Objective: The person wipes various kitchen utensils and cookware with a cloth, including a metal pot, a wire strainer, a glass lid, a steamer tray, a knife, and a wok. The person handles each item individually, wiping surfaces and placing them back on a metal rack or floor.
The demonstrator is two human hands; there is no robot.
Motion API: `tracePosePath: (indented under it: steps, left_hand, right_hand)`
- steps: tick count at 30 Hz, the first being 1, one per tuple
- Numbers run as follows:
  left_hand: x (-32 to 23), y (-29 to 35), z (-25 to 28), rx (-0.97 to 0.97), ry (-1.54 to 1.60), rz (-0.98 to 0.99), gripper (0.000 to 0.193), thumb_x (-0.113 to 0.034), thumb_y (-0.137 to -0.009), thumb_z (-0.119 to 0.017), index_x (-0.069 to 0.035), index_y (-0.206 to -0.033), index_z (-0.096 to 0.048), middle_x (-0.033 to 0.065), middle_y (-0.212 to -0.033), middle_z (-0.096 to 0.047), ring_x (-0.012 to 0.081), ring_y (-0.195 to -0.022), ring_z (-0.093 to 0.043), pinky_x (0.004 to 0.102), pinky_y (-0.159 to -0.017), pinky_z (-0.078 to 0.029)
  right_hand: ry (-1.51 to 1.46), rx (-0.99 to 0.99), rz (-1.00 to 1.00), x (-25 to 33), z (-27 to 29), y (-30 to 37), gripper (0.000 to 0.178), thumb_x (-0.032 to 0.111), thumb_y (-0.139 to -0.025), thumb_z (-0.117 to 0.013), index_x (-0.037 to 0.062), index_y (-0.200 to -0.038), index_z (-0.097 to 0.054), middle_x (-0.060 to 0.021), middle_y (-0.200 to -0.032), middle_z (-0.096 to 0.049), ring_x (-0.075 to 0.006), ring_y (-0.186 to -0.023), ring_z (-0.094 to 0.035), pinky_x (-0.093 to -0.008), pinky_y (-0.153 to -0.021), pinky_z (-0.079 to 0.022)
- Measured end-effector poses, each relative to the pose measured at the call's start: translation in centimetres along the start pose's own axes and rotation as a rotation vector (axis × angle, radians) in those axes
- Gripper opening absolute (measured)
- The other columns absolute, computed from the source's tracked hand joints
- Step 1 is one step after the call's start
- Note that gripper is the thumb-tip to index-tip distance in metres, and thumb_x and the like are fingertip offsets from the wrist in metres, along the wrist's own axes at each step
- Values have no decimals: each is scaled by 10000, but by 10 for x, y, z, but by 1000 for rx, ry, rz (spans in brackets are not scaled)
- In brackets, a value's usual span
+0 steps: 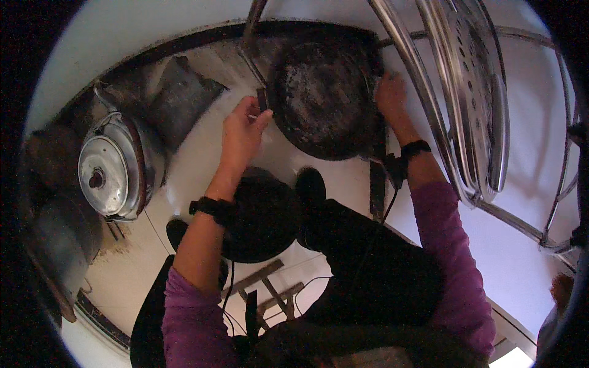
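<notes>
A round, blackened pan [322,101] with a worn, scuffed surface lies ahead of me, close to the wall. My left hand [245,126] is at its left edge, thumb and fingers pinched on a short dark piece [262,99] that looks like a handle. Across from it, the fingers of my right hand [392,97] curl in at the pan's right rim; dim light and blur hide part of their grip. Between my feet is a second dark round thing [264,214], flat or shallow, partly behind my left forearm. Neither hand touches it.
On the left stands a metal kettle [104,175] with a knobbed lid, near a crumpled dark sheet [187,101]. A metal-framed chair [451,92] rises close to my right arm. A small wooden stool or frame [270,288] is below me, with thin cables around it.
</notes>
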State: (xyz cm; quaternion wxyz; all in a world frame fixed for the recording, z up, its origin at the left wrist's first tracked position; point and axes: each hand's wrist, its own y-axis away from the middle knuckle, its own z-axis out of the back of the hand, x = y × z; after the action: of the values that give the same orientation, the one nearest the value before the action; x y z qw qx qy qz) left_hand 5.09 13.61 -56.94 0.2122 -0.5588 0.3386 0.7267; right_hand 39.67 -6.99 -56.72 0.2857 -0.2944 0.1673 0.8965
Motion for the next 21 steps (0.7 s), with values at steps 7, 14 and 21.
tracePosePath:
  steps: [7, 14, 21]
  left_hand:
    - [0, -4, 0, 8, 6, -52, 212, -119, -877, -691, 3, -1026, -604, 101, -829, -690, 168, -690, -641, 304, -655, -500]
    - [1, -5, -1, -7, -25, 0, 214, -140, -870, -704, 17, -989, -620, 98, -834, -694, 163, -740, -636, 300, -694, -497]
    - [2, -8, -2, -33, -66, 1, 205, -147, -871, -706, 14, -966, -621, 87, -811, -681, 151, -726, -618, 300, -682, -488]
  right_hand:
    - [-319, 227, -104, -28, 0, 27, 417, 155, -840, -606, -12, -1219, -557, -246, -1149, -586, -403, -1081, -565, -475, -920, -481]
    - [-1012, 265, -215, -15, 38, 101, 407, 117, -805, -589, -3, -1190, -531, -262, -1108, -601, -453, -1021, -579, -503, -882, -477]
    - [-984, 385, -80, 36, 103, 147, 416, 143, -759, -640, 7, -1147, -575, -239, -1111, -637, -419, -1047, -605, -451, -894, -485]
